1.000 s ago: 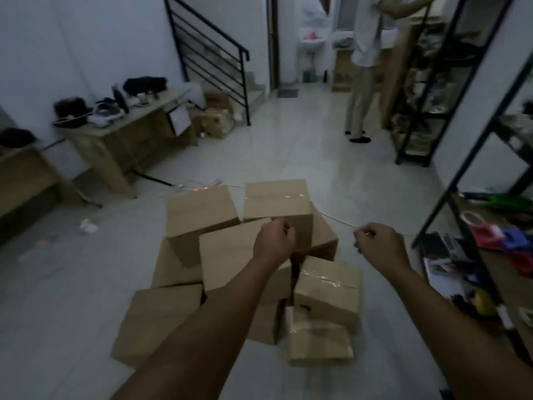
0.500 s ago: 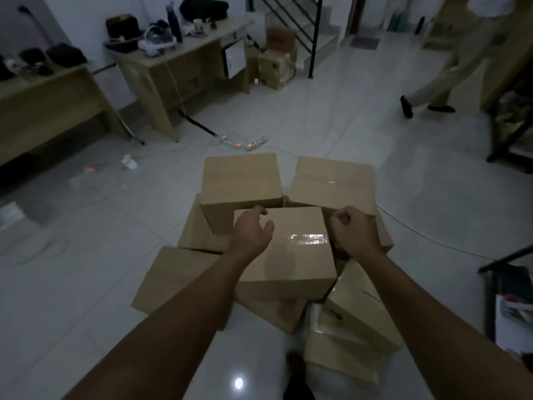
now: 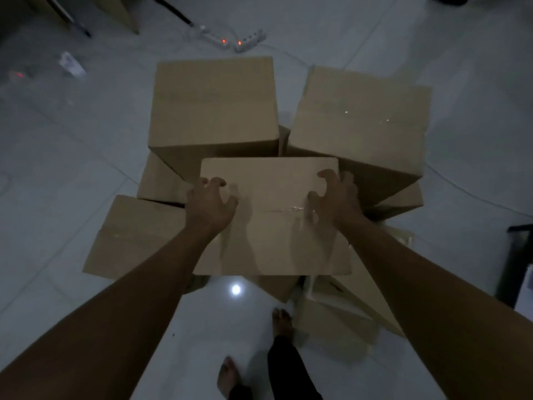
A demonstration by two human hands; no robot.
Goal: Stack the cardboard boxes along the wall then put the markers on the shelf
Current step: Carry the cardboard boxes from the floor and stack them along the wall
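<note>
Bare feet (image 3: 284,321) stood on the pale tiled floor (image 3: 476,67) nearest the camera. Just beyond, the left hand (image 3: 209,204) and right hand (image 3: 334,197) hovered, fingers spread and curled, over the taped top box (image 3: 271,226) of the heap. Behind it sat two bigger cardboard boxes (image 3: 213,102), side by side. Farthest off, power strips (image 3: 249,41) glowed red

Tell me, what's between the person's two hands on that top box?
Only the top box itself: bare cardboard with a shiny tape seam between the left hand and right hand, in the head view.
</note>
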